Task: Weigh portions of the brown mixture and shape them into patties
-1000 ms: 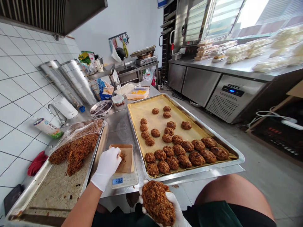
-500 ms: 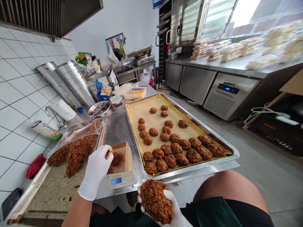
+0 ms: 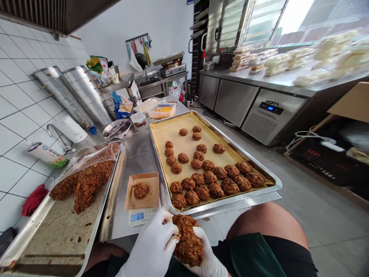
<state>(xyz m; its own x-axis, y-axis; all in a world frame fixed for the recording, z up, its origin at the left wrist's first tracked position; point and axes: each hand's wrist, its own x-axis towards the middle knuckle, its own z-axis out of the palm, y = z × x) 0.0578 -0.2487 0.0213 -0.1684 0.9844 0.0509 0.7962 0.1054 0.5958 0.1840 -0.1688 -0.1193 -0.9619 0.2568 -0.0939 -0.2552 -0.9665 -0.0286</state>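
My right hand (image 3: 206, 250), in a white glove, is wrapped round a big clump of brown shredded filling (image 3: 188, 242) above my lap. My gloved left hand (image 3: 157, 240) is closed against the clump's left side, its fingertips pinching the filling there. Just beyond the left hand is a kitchen scale (image 3: 148, 215) whose lit display seems to read 67.3. On it sits a brown paper box (image 3: 155, 194), and a small lump of the filling (image 3: 141, 190) lies inside.
A lined baking tray (image 3: 173, 130) to the right bears several rows of brown balls (image 3: 210, 177). At left, a metal tray (image 3: 60, 231) holds a heap of loose filling (image 3: 89, 184), partly under plastic film. A plastic tub (image 3: 162, 111) and a film-covered bowl (image 3: 117, 129) stand farther back.
My left hand has moved from the paper box down and right to the clump. A small lump now rests in the box, and the display reading has risen. The view has shifted slightly.
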